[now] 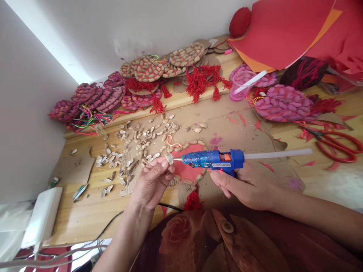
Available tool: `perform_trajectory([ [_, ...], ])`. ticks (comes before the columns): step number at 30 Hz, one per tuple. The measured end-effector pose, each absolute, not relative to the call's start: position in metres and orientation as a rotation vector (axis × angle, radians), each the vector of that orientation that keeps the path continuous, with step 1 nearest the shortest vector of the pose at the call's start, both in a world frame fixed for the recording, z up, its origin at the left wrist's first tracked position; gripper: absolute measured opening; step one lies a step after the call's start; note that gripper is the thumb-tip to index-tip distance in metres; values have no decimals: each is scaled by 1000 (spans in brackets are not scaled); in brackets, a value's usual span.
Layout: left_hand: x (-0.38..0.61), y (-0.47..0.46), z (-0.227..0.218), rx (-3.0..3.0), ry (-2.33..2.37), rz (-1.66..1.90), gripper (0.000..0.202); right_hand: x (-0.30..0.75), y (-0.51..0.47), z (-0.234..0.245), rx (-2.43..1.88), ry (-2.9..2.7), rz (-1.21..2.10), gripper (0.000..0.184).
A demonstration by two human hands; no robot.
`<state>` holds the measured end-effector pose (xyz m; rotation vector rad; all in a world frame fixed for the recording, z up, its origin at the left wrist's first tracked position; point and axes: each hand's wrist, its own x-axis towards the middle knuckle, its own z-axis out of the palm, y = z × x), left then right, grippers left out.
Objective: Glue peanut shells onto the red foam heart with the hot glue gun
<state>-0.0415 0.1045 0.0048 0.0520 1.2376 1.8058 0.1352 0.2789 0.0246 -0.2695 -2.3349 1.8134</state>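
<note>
My right hand [241, 185] is wrapped round the grip of a blue hot glue gun [207, 159], whose nozzle points left. A long white glue stick [278, 153] sticks out of its back end. Between thumb and fingers, my left hand [154, 177] pinches a peanut shell half [169, 158], right at the nozzle tip. Below the gun lies a red disc [188, 174] with peanut shells along its edge, an orange loop [173, 142] at its top and a red tassel [193, 200] at its bottom. The gun covers part of the disc.
Loose peanut shells [141, 138] are scattered over the cardboard [227, 130]. Finished shell-covered discs [147, 68] line the back ledge. To the right lie red-handled scissors [334, 141], a purple disc [283, 102] and a pink cup [241, 88]. A black cable [109, 223] crosses the front edge.
</note>
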Motion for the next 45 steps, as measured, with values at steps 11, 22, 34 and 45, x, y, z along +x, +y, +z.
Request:
perform_trajectory([
  [11, -45, 105, 7, 102, 1275, 1822, 27, 135, 278, 19, -355, -2244, 1960, 37],
  [22, -64, 116, 14, 1123, 2333, 1132, 10, 116, 283, -6, -738, -1553, 2243, 46],
  [34, -57, 144, 2, 1865, 2557, 610, 10, 112, 284, -13, -812, -1534, 2200, 43],
  [45, -61, 147, 1, 1898, 2533, 563, 8, 111, 284, -11, -861, -1546, 2207, 44],
])
